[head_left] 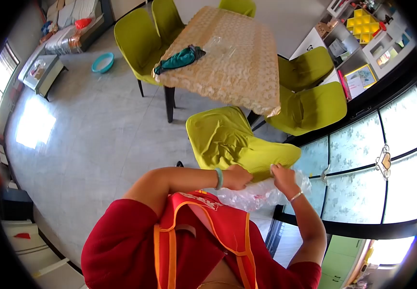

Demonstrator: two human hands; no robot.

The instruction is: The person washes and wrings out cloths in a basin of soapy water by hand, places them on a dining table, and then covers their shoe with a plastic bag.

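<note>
My left hand [238, 177], below a pale green bangle, is closed at the near edge of a yellow-green covered chair [223, 135]. My right hand [284, 177], with a thin bracelet at the wrist, is closed on crinkled clear plastic [254, 195]. The plastic stretches between both hands and hangs in front of my red apron [208, 204]. Fingers partly hide what the left hand grips, but the plastic runs up to it. Loose folds show in the chair's cover.
A dining table [237, 72] with a beige patterned cloth stands ahead, ringed by more green chairs [138, 43]. On it lies a bunched teal cloth [179, 60]. A blue basin [103, 62] sits on the floor. Glass sliding doors [362, 164] are at the right.
</note>
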